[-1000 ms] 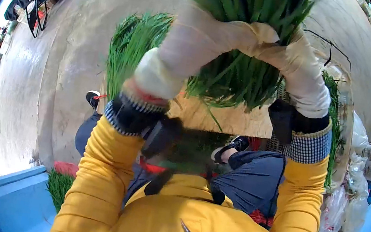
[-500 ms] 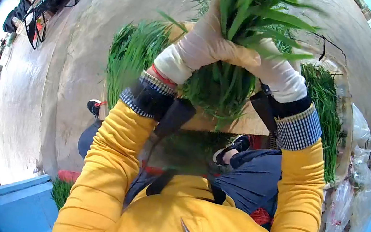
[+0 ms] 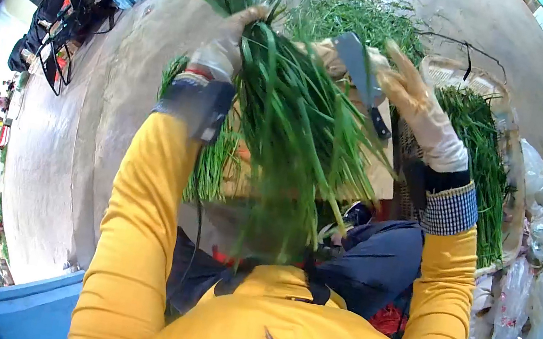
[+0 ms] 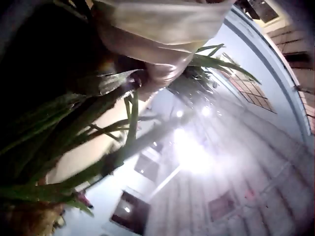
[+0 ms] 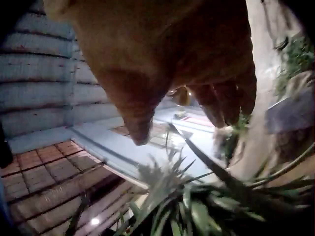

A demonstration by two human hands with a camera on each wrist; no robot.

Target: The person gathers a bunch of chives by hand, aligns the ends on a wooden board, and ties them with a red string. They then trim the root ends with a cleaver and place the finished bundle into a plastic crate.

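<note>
In the head view my gloved left hand (image 3: 224,45) grips a bunch of long green leaves (image 3: 297,95), which fans down and to the right over a wooden board (image 3: 384,177). My gloved right hand (image 3: 420,104) is off the bunch, to its right, with fingers spread and holding nothing. Between the hands a cleaver (image 3: 359,66) with a black handle lies at the far side of the board. The left wrist view shows the glove (image 4: 162,34) closed around stems. Leaves (image 5: 197,211) sit below the right hand (image 5: 172,49) in the right wrist view.
A long basket (image 3: 510,207) of green leaves stands at the right, with plastic bags (image 3: 513,300) beyond it. Loose leaves (image 3: 359,17) are heaped on the floor past the board. More leaves (image 3: 211,167) lie at the board's left. Legs are beneath the board.
My right hand has come off the bunch and moved right, its fingers spreading. The left hand has carried the bunch left, and its leaves now hang toward me. The cleaver has come into view.
</note>
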